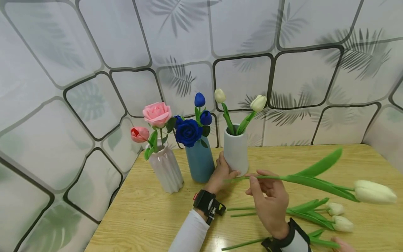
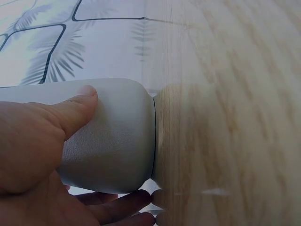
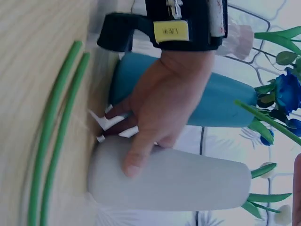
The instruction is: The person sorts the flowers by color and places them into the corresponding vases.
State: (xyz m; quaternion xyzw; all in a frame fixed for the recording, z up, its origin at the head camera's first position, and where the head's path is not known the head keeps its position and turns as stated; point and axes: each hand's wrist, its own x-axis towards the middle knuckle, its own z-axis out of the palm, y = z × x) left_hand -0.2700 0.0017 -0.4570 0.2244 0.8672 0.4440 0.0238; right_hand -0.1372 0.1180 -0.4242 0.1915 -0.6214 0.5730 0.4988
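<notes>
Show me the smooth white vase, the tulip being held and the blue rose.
Smooth white vase [image 1: 236, 152]: head view, front of its body.
Held tulip [image 1: 374, 191]: head view, its white bloom.
Blue rose [image 1: 189, 133]: head view, its petals.

- Three vases: ribbed pale vase [image 1: 167, 171] left, blue vase [image 1: 200, 162] middle, white vase [image 1: 236, 150] right
- Two roses: pink rose [image 1: 157, 114], blue rose [image 1: 189, 133]
- One coral tulip [image 1: 140, 134], left
- Three blue buds [image 1: 199, 99]
- Five white tulips [image 1: 374, 191]: two far, in a vase; one held; two near right
- One nearer stem [image 1: 242, 244], bloom hidden
- Two strapped hands: left hand [image 1: 220, 173], right hand [image 1: 270, 201]
</notes>
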